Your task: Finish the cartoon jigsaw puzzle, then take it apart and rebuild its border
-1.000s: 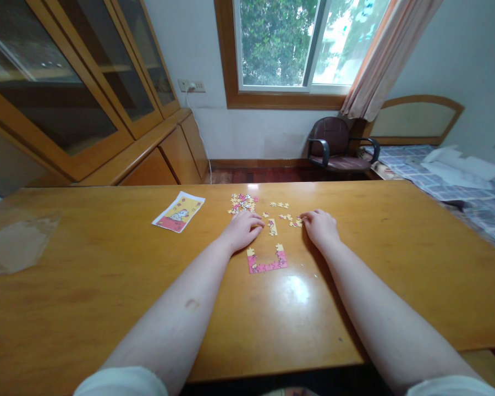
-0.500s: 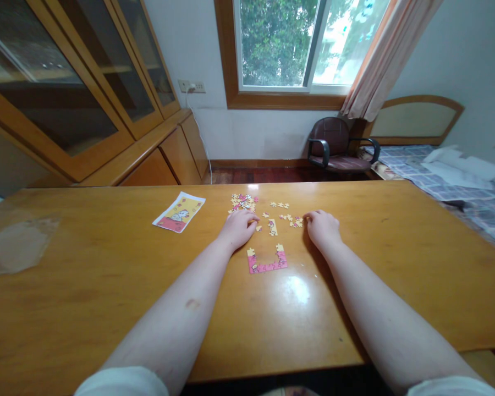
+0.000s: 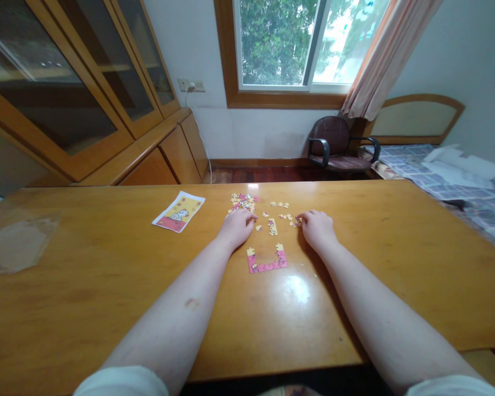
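Note:
My left hand (image 3: 237, 226) rests on the table beside a pile of loose jigsaw pieces (image 3: 242, 201), its fingers loosely apart with nothing seen in them. Across from it, my right hand (image 3: 317, 226) has its fingertips drawn together on a puzzle piece (image 3: 299, 221) in a small cluster, partly covering it. Between the hands lies a short joined yellow strip (image 3: 273, 226), with a single piece (image 3: 259, 228) to its left. Nearer to me is a joined U-shaped border (image 3: 268, 268), pink with yellow tips.
A yellow and red picture sheet (image 3: 180, 212) lies left of the pile. Clear plastic wrapping (image 3: 18, 245) is at the table's far left. More loose pieces (image 3: 279, 204) lie towards the back edge. Beyond the table (image 3: 119, 269) stands a chair (image 3: 332, 143).
My right hand has moved slightly left, its fingertips now over the edge of the small cluster. My left hand has shifted a little left; the joined pieces stay put.

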### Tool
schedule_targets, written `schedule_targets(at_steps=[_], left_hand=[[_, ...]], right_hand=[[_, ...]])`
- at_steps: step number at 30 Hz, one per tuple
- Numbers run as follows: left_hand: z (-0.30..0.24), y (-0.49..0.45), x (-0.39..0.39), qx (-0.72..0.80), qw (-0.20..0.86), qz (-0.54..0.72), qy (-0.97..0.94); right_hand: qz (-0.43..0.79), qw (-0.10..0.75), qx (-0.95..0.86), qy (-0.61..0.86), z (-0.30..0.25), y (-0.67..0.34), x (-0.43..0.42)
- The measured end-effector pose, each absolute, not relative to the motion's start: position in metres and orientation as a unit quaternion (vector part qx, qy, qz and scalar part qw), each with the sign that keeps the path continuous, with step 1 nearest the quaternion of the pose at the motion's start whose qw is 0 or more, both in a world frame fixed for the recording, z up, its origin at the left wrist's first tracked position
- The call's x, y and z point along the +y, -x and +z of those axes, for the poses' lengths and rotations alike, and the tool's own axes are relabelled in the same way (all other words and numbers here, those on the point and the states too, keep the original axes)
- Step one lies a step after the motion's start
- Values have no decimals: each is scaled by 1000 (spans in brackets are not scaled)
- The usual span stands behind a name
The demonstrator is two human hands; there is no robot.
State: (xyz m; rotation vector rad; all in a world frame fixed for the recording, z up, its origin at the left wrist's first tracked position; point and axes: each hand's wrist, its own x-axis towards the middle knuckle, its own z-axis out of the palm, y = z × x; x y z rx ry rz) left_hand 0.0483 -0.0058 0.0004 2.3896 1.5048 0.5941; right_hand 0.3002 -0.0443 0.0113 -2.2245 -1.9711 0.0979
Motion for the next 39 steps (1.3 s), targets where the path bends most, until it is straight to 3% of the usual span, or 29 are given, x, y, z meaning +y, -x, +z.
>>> schedule_targets(at_steps=[24, 39], left_hand=[[6, -51, -10, 486, 130, 153, -851], [3, -51, -9, 481, 127, 168, -851]], right_hand=[[95, 166, -614, 765, 1, -319, -37], [71, 121, -636, 759, 4, -307, -35]])
